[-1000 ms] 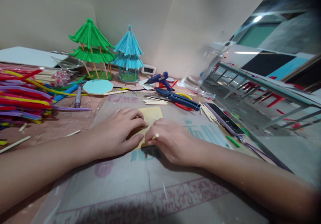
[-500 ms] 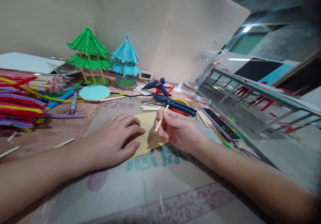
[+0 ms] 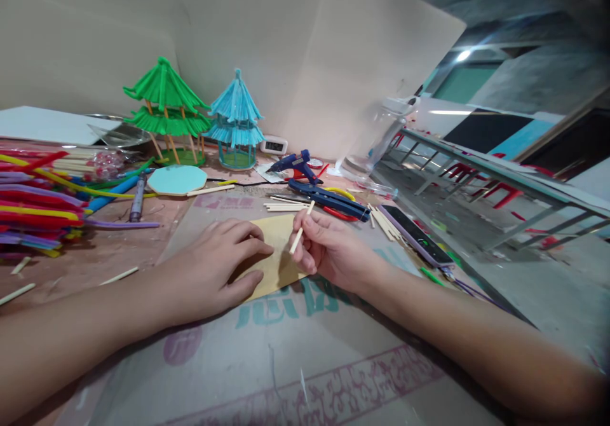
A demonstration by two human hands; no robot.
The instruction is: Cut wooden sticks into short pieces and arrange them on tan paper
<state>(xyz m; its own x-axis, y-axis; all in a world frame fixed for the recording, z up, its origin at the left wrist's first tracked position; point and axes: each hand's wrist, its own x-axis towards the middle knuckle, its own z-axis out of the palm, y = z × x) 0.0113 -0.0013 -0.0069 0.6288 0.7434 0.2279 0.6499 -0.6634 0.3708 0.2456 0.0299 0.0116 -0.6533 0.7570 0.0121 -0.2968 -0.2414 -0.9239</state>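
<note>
My right hand (image 3: pixel 333 248) pinches a short pale wooden stick (image 3: pixel 302 227) between thumb and fingers, tilted, above a yellow sheet (image 3: pixel 276 270). My left hand (image 3: pixel 229 261) rests palm down over the left part of that sheet, fingers apart, holding nothing. The sheet lies on a printed plastic-covered board (image 3: pixel 238 362). Just beyond my right hand are several loose wooden sticks (image 3: pixel 286 208) and a dark blue cutting tool (image 3: pixel 328 198) with red and yellow handles. A blue glue gun (image 3: pixel 298 164) stands behind them.
Green (image 3: pixel 166 121) and blue (image 3: pixel 237 124) pavilion models stand at the back, near a pale blue octagonal board (image 3: pixel 177 179) and a small clock (image 3: pixel 274 145). Colourful pipe cleaners (image 3: pixel 38 203) pile up left. A phone (image 3: pixel 417 235) and a clear plastic jug (image 3: pixel 372 140) are at right.
The view has shifted slightly. My right hand has turned the stick a little, so it stands somewhat steeper. The left hand stays in place on the sheet.
</note>
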